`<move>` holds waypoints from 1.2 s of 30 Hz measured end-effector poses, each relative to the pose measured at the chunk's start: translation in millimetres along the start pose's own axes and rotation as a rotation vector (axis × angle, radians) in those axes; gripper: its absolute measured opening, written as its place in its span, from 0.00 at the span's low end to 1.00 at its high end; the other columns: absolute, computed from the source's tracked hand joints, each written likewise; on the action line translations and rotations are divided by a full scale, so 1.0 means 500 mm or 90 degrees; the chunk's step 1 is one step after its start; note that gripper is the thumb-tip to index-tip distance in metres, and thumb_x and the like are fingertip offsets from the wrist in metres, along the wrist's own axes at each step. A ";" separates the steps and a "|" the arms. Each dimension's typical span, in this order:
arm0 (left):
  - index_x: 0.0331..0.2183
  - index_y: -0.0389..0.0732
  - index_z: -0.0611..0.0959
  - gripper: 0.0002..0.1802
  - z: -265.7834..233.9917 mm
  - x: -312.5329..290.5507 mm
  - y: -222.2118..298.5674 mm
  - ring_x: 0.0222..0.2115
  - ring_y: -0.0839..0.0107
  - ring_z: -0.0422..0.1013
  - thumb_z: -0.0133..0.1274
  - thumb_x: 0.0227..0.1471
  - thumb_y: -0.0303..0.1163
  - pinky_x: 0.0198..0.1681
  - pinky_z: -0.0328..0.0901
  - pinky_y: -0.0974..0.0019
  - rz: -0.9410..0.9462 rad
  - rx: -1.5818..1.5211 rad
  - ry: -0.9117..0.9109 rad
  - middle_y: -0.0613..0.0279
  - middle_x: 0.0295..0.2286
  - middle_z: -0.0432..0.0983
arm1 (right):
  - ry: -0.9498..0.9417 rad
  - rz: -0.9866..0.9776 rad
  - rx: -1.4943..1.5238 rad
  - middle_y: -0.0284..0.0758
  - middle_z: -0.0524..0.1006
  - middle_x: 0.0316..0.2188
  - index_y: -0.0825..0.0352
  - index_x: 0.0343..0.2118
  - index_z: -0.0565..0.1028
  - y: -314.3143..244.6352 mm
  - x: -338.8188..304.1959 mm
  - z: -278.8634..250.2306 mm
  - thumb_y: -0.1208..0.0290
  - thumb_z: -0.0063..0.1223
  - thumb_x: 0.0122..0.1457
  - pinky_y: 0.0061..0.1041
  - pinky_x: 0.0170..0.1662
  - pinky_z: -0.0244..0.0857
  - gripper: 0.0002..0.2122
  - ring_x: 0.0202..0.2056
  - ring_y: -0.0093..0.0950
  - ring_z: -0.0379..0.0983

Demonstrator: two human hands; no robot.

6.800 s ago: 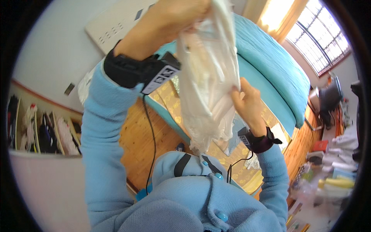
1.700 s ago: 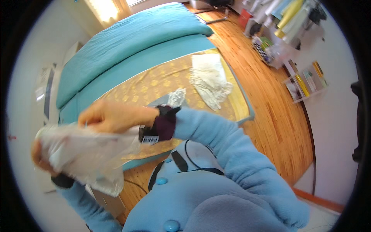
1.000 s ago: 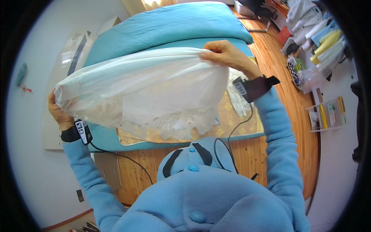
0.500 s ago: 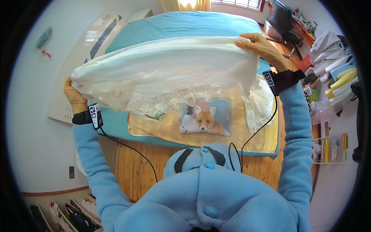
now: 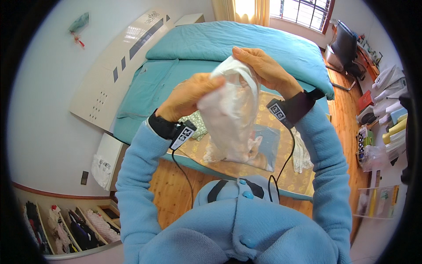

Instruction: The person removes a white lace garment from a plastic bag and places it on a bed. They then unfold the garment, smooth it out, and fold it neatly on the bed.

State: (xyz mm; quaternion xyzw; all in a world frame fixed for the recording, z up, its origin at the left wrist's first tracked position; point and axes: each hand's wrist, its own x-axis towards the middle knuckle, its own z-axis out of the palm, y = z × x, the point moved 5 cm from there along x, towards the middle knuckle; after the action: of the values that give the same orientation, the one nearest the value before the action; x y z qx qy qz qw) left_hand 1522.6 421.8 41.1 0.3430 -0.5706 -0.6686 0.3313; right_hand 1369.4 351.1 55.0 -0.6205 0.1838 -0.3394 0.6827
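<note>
Brought together in front of me over the bed, my two hands hold up a thin white see-through cloth (image 5: 231, 119) with lace at its lower end; I cannot tell what kind of garment or cover it is. My right hand (image 5: 266, 68) grips its top, fingers closed. Slightly lower, my left hand (image 5: 191, 94) pinches the cloth's left side, a little blurred. The cloth hangs bunched in a narrow length. Behind it lies a flat item with a fox picture (image 5: 268, 152), partly hidden, on a yellow patterned mat (image 5: 211, 163).
White lacy cloth (image 5: 302, 152) lies right of the fox item, a green patterned cloth (image 5: 198, 125) to its left. The teal bed (image 5: 233, 39) has a white headboard (image 5: 110, 66). Clothes (image 5: 391, 101) pile up at right; an open drawer (image 5: 74, 229) of clothes is at lower left.
The white cloth was stretched wide between my hands; now they have come together and it hangs folded. My left hand moved right, my right hand left. The view has shifted too.
</note>
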 end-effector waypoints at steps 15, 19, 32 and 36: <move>0.41 0.37 0.75 0.13 -0.072 -0.012 -0.032 0.33 0.75 0.73 0.44 0.60 0.36 0.34 0.70 0.71 0.004 -0.059 0.258 0.61 0.34 0.75 | 0.329 -0.378 -0.368 0.43 0.71 0.20 0.70 0.27 0.72 0.077 -0.107 0.095 0.73 0.50 0.55 0.29 0.28 0.63 0.06 0.21 0.36 0.69; 0.38 0.34 0.76 0.11 0.022 -0.013 -0.008 0.27 0.79 0.69 0.45 0.58 0.30 0.28 0.65 0.72 0.067 0.501 0.291 0.62 0.26 0.73 | 0.169 -0.123 -0.156 0.43 0.75 0.24 0.71 0.31 0.73 0.203 -0.064 0.153 0.73 0.45 0.57 0.32 0.32 0.67 0.07 0.27 0.39 0.73; 0.37 0.31 0.74 0.08 0.213 0.000 -0.078 0.21 0.79 0.59 0.45 0.58 0.26 0.23 0.56 0.74 0.095 0.560 0.037 0.65 0.20 0.65 | 0.217 -0.111 -0.256 0.41 0.63 0.53 0.64 0.54 0.64 0.306 -0.130 0.060 0.59 0.43 0.60 0.32 0.59 0.49 0.21 0.56 0.34 0.57; 0.35 0.33 0.74 0.05 0.214 0.010 -0.095 0.18 0.77 0.57 0.47 0.57 0.24 0.21 0.56 0.71 0.140 0.576 0.074 0.62 0.17 0.63 | 0.216 -0.104 -0.237 0.41 0.66 0.50 0.65 0.52 0.66 0.323 -0.153 0.043 0.59 0.45 0.59 0.32 0.56 0.53 0.21 0.53 0.34 0.60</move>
State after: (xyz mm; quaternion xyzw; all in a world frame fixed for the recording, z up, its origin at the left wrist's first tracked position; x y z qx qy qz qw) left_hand 1427.9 480.9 5.7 0.4276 -0.8181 -0.2932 0.2486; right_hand 1368.1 419.8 -111.2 -0.6826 0.3039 -0.4530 0.4863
